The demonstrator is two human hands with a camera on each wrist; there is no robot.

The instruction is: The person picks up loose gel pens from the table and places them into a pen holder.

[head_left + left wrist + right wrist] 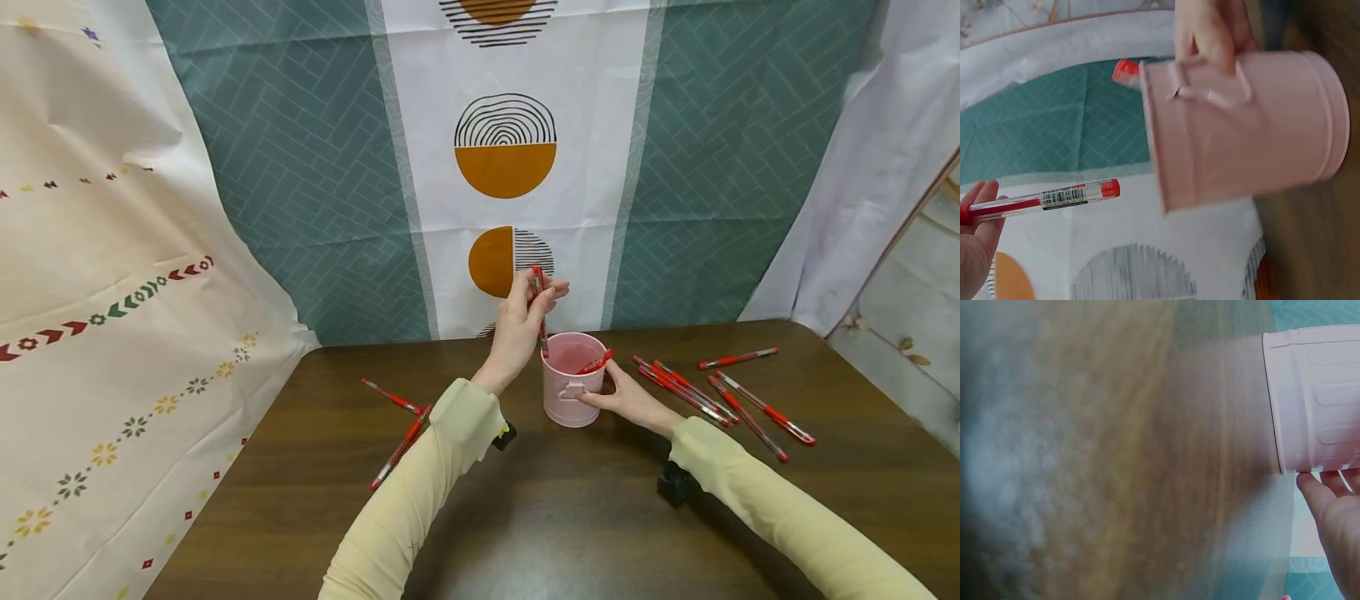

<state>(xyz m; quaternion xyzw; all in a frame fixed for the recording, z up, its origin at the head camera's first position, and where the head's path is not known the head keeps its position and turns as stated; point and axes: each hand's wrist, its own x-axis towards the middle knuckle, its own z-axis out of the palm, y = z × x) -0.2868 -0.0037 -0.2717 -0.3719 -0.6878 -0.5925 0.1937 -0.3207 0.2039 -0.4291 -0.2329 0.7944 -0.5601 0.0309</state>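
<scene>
A pink metal bucket (pixel 572 410) with a small side handle stands upright on the table. My right hand (pixel 637 403) grips its right side, the thumb near the handle and the other fingers mostly hidden behind. Above the left rim, my left hand (pixel 516 325) pinches a red gel pen (pixel 1063 199) by its upper part. That pen hangs nearly upright, its lower end at the bucket's mouth and apart from the wall in the left wrist view. Another red pen (pixel 595 363) leans inside the bucket, its red end sticking out over the right rim.
Several red pens (pixel 757 407) lie scattered on the brown table (pixel 517 533) to the right of the bucket. More red pens (pixel 401 446) lie at the left, partly behind my left sleeve. A patterned curtain (pixel 300 208) hangs just beyond the table's back edge.
</scene>
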